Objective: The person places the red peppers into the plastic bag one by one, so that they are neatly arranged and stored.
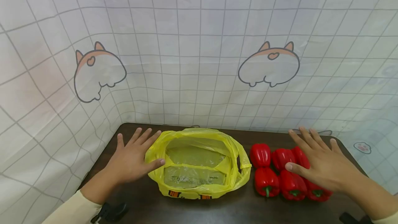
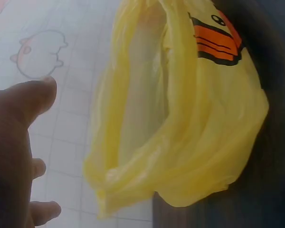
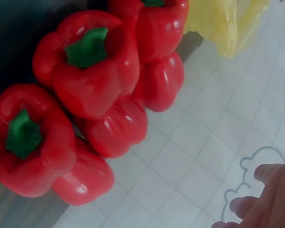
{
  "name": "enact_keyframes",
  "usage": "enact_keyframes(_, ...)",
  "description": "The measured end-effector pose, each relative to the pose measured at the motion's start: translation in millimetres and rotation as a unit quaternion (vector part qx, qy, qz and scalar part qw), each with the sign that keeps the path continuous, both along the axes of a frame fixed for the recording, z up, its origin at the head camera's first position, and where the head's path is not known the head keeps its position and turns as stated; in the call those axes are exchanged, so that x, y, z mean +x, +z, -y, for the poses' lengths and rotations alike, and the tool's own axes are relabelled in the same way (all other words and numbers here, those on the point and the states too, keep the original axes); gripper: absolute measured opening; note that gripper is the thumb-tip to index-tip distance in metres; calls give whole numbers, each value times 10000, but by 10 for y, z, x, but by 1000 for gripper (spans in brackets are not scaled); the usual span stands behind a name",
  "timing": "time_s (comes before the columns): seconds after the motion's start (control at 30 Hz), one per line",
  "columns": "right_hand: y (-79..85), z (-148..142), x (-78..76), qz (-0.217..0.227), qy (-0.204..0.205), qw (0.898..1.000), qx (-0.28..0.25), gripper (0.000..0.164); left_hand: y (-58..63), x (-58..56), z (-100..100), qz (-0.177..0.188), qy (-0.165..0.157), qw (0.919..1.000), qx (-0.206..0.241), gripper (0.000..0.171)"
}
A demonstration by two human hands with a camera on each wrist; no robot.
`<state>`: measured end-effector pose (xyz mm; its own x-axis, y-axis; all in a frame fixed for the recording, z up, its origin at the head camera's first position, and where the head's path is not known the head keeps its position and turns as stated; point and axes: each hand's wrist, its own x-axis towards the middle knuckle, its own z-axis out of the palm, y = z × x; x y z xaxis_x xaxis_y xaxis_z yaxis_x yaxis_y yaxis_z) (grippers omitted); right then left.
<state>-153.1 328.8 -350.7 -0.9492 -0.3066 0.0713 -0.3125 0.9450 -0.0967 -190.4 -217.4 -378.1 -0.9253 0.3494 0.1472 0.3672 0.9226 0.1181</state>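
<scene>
1. From my station I see my left hand (image 1: 132, 160) released, its fingers spread and its thumb pointing in toward the yellow bag (image 1: 199, 133).
2. The bag sits on the dark surface (image 1: 211, 213), just to the right of that hand. In the head view my thumb overlaps the left rim; the left wrist view shows a gap between them, so I read them as near but apart.
3. The bag's mouth gapes upward, its rim loose and crumpled, with an orange and black print (image 2: 218, 45) on the side facing me.
4. My right hand (image 1: 324, 163) is released too — fingers fanned, palm down — and hovers over the right end of the red peppers (image 1: 290, 184).
5. I count six peppers in two rows of three, close together, right of the bag. The front three show green stems toward me; my thumb and palm partly cover the right-hand ones in the head view.
6. On the right wrist camera my fingertips are well apart from the peppers.
7. Behind the surface hangs a white checked curtain (image 1: 199, 78) with cartoon animals (image 1: 268, 66) on it.
</scene>
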Motion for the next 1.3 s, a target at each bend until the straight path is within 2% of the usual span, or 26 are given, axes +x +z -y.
enact_keyframes(0.43,-111,-142,71,-151,36,9996,-220,96,-266,90,133,-348,97,9948,957,94)
enact_keyframes(0.53,-134,-168,81,-238,72,9994,-234,96,-323,120,152,-324,190,9921,1193,93)
enact_keyframes(0.67,-156,-200,85,-318,90,9990,-292,95,-378,175,176,-41,480,9860,1596,94)
enact_keyframes(0.83,-178,-246,95,-345,79,9985,-407,94,-452,228,188,342,751,9737,2122,97)
enact_keyframes(1.03,-204,-288,109,-343,24,9982,-490,95,-548,284,181,601,965,9655,2341,99)
enact_keyframes(1.3,-259,-354,115,-467,-24,9976,-515,95,-617,335,152,959,1166,9531,2624,101)
